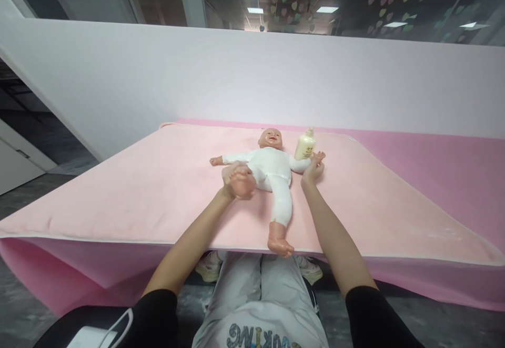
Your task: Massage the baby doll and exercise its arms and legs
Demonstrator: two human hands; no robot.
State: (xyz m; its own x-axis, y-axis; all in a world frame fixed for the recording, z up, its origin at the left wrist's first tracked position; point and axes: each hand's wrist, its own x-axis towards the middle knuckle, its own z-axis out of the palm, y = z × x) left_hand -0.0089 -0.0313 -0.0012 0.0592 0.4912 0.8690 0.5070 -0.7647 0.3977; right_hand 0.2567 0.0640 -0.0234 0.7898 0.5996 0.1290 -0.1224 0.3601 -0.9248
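Observation:
A baby doll (270,166) with a white cloth body lies on its back, its head toward the wall and its other foot at the near table edge. My left hand (230,174) is closed around one of the doll's legs at the ankle, and that bent leg is raised with the foot (242,182) pointing toward me. My right hand (313,171) grips the doll's arm near its small hand (319,156), at the right of the body. Just behind that arm a cream pump bottle (305,144) stands upright. The left foot and fingers look slightly blurred.
A light pink blanket (130,195) covers the table over a darker pink cloth (442,169). A white wall panel (252,74) rises behind, with glass above it. My legs (260,285) are below the near edge. A white device (92,337) with a cable sits at lower left.

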